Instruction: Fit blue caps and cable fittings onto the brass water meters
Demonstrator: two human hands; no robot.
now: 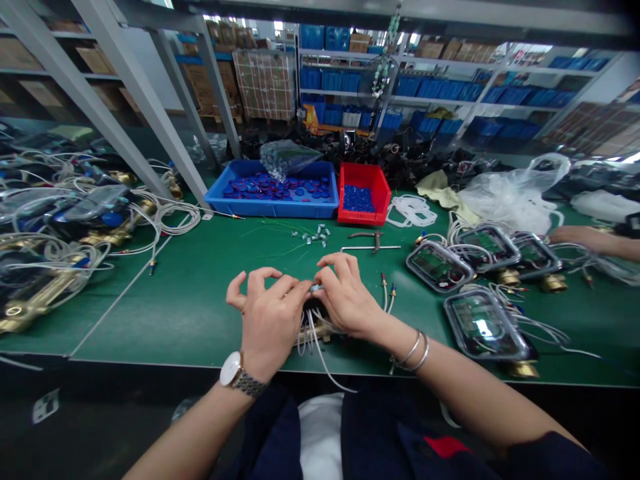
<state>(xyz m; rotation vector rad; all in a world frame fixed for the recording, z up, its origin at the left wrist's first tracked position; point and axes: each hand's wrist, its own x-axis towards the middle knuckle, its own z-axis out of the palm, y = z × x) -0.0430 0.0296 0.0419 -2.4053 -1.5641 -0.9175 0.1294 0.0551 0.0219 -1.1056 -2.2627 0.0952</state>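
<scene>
My left hand (273,313) and my right hand (349,293) meet over a dark and brass device (326,330) near the table's front edge. Between their fingertips is a small pale blue piece (316,288), pinched from both sides. White cables (315,337) come out of the device below my hands, and one hangs over the table edge. The outer fingers of my left hand are raised and spread. My hands cover much of the device.
Behind my hands lie small clips (320,235), pliers (371,237), a blue tray (273,208) and a red bin (364,217). Clear-covered meters (485,323) sit right, brass devices (107,230) left. Another person's hand (580,237) is at the far right. Metal posts (145,100) rise left.
</scene>
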